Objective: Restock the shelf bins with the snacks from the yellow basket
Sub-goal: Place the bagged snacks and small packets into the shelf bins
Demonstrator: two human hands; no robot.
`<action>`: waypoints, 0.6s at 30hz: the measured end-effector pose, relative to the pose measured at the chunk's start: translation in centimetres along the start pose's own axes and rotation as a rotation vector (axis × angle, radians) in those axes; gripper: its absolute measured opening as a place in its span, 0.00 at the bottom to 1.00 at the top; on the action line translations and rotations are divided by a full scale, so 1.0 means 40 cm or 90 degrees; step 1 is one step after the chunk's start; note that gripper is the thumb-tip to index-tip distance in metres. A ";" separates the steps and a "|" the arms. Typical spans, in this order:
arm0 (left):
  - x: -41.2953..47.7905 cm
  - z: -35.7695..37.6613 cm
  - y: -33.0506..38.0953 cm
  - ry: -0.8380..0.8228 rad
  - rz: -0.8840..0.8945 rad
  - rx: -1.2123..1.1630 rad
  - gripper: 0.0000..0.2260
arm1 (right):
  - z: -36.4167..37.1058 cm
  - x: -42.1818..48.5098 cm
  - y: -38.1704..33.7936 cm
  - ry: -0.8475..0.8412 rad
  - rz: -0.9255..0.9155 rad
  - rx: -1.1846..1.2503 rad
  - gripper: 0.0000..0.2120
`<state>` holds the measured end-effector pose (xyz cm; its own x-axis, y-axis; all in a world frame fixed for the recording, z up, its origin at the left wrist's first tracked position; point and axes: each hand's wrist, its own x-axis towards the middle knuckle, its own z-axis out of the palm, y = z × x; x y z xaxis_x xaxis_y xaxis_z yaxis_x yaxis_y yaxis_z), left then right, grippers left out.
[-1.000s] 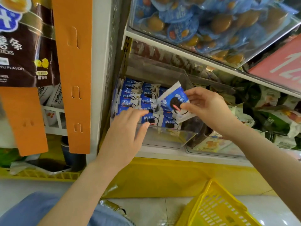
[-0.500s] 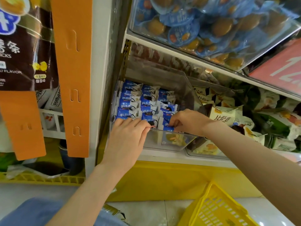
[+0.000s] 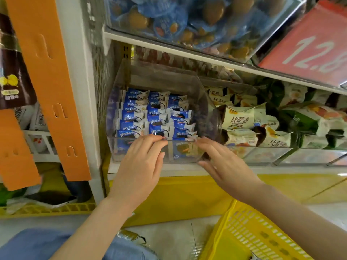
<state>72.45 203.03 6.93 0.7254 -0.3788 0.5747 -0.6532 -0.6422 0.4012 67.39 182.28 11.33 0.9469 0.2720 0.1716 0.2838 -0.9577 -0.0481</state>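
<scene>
A clear plastic shelf bin [image 3: 120, 147] on the lower shelf holds several blue-and-white snack packets [image 3: 159, 117] lined up in rows. My left hand [image 3: 142, 166] rests with straight fingers on the bin's front rim, fingertips touching the front packets. Just to its right, my right hand [image 3: 223, 166] hovers in front of the same rim, fingers spread and relaxed, holding nothing. The yellow basket [image 3: 249, 233] stands on the floor at the lower right, below my right forearm; its inside is mostly out of view.
A neighbouring bin [image 3: 262, 152] to the right holds green-and-white snack packs. An upper bin [image 3: 187, 21] with blue packets overhangs. A red price sign [image 3: 309, 45] hangs at the top right. An orange hanging strip [image 3: 50, 87] and a white shelf post stand on the left.
My right hand placed the blue packet into the bin's front right, then let go and drew back to the rim. My left hand stayed on the front rim.
</scene>
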 end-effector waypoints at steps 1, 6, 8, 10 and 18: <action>-0.012 0.010 0.014 -0.006 0.019 -0.004 0.16 | 0.010 -0.029 0.010 0.031 0.007 0.017 0.22; -0.086 0.117 0.102 -0.117 0.069 -0.076 0.14 | 0.104 -0.220 0.079 0.144 0.108 0.077 0.20; -0.117 0.190 0.137 -0.195 0.059 -0.081 0.15 | 0.166 -0.317 0.116 0.138 0.186 0.112 0.22; -0.147 0.275 0.169 -0.295 0.041 -0.074 0.16 | 0.238 -0.423 0.157 0.109 0.295 0.138 0.19; -0.217 0.601 0.266 -0.542 -0.161 -0.144 0.18 | 0.491 -0.819 0.347 -0.244 0.734 0.163 0.26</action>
<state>64.43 183.48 -10.93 0.7089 -0.6657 -0.2331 -0.4148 -0.6608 0.6256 43.28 161.91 -14.29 0.6342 -0.6648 -0.3947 -0.7627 -0.6217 -0.1782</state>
